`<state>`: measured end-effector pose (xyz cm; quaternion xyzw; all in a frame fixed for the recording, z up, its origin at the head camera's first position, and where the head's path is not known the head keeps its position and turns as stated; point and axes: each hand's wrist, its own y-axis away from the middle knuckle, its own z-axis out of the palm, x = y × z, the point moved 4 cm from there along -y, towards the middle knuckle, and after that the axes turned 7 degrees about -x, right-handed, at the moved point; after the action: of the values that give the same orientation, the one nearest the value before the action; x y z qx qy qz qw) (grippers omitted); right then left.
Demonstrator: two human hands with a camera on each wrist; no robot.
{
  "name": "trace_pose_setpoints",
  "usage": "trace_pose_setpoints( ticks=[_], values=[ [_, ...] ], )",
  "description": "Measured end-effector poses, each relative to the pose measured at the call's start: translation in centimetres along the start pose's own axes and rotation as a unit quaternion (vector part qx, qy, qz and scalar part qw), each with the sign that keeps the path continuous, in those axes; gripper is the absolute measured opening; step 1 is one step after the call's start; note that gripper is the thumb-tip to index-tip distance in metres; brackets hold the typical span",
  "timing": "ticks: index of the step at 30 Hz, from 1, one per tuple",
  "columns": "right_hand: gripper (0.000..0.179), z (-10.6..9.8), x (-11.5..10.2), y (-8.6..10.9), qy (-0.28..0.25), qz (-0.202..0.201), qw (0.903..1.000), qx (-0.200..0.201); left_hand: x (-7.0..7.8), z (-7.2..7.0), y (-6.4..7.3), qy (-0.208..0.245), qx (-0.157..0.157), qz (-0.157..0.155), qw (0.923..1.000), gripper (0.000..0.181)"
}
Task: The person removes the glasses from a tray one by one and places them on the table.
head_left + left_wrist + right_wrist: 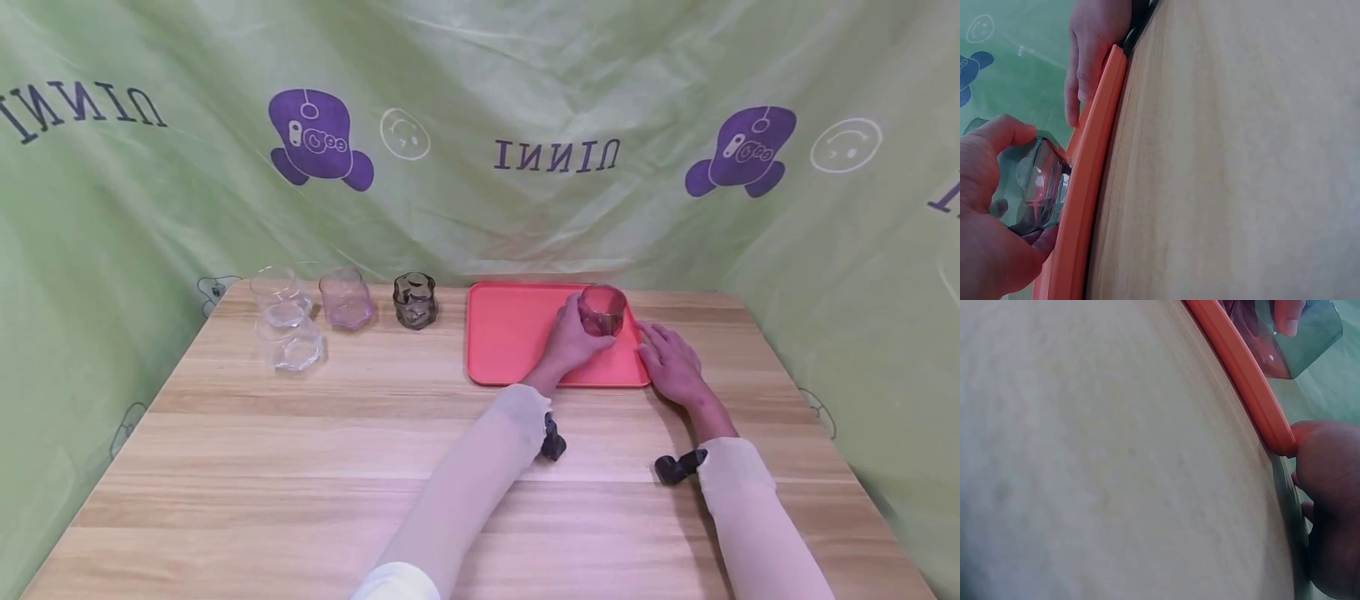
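Note:
My left hand [573,342] grips a tinted drinking glass [602,308], with thumb and fingers around its sides. That glass is upright at the back right of the red tray [504,333], whose colour shows through it. In the left wrist view the glass [1038,184] looks grey-green, close to the tray's rim [1085,181]. At the tray's right edge lies my right hand [672,362], its fingers extended along the rim. The right wrist view has this hand [1335,487] by the tray's corner, partly cut off by the frame.
Left of the tray stand a smoky dark glass [415,302], a pinkish glass [347,302] and two clear glasses [279,296], one nearer the front. All are on the wooden table [315,467]. A green printed curtain [480,100] hangs right behind the table and along its sides.

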<state>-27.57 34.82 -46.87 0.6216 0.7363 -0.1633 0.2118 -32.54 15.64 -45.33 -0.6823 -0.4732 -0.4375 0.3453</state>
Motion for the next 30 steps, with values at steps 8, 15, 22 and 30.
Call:
trace_pose_setpoints(
  ticks=[8,15,22,30],
  values=[
    [0.054,-0.1,-0.3,0.2,0.000,0.004,1.0000,-0.004,-0.5,-1.1,0.9,0.025,-0.001,0.009,0.9996,0.090],
    [0.054,-0.1,-0.3,0.1,0.001,0.003,1.0000,-0.009,-1.0,-3.2,2.1,0.029,-0.011,0.028,0.9991,0.088],
    [0.054,-0.2,0.0,0.2,0.003,-0.005,1.0000,-0.005,-0.6,-6.0,3.7,0.007,-0.008,0.038,0.9992,0.087],
    [0.053,-0.1,-0.1,0.1,0.000,-0.008,1.0000,0.000,-1.2,-9.8,5.3,-0.011,0.005,0.042,0.9990,0.088]
  ],
)
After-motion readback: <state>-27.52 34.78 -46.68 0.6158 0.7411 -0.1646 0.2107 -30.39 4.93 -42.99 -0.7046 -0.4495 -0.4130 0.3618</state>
